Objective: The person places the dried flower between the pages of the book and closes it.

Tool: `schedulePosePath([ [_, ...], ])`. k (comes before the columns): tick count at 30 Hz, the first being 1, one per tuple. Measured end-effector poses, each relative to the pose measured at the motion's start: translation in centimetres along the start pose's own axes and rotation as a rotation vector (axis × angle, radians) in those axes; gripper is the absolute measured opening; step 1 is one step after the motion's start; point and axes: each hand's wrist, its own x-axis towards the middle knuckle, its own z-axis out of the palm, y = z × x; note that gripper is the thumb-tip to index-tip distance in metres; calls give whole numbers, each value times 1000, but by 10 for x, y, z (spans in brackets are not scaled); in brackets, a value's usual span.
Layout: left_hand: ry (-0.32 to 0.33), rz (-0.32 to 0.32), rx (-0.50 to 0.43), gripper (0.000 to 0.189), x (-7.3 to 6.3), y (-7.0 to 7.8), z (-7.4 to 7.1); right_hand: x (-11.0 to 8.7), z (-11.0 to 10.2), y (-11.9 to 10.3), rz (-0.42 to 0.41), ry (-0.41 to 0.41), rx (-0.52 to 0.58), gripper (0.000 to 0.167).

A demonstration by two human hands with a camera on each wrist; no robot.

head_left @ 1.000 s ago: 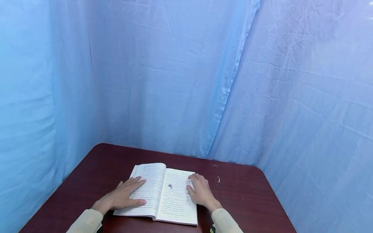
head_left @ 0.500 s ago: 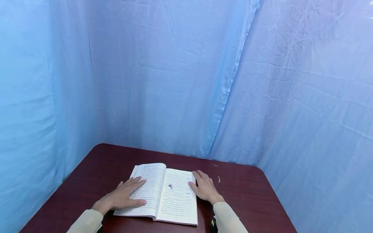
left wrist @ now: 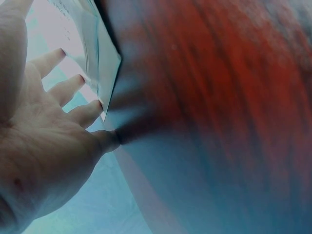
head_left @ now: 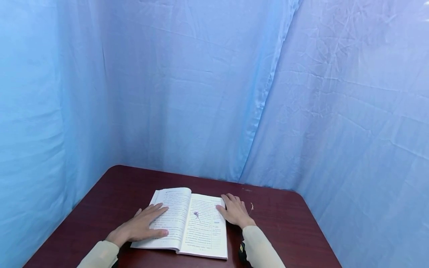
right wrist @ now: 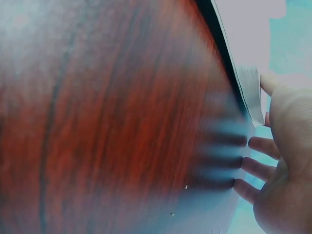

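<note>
An open book (head_left: 201, 234) with printed pages lies on the dark red table, a small purple drawing on its right page. My left hand (head_left: 140, 225) rests with spread fingers on the left page, thumb toward the spine. In the left wrist view the left hand's fingertips (left wrist: 80, 80) meet the book's outer edge, and the little finger comes down by the table. My right hand (head_left: 236, 211) is at the upper right corner of the book, thumb on the page margin. In the right wrist view several fingers (right wrist: 258, 168) extend past the book's edge over the table.
The wood-grain table (head_left: 285, 230) has rounded far corners. A small pale mark (head_left: 252, 206) is on it to the right of my right hand. Blue curtains (head_left: 201, 93) hang behind the table and on both sides.
My right hand has slid from the right page outward and slightly away, to the page's upper right corner. The left hand and the book have stayed in place.
</note>
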Motion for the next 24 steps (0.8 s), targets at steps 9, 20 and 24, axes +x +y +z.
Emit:
schedulePosePath([
  [9,5,1,-4,98,-2,2,-2,2,1,1,13,13,-12,66],
  [20,3,5,-15,98,-3,3,-2,0,3,2,-25,69,-58,65],
  [24,0,0,-10,98,-2,2,-1,0,3,1,-53,93,-114,64],
])
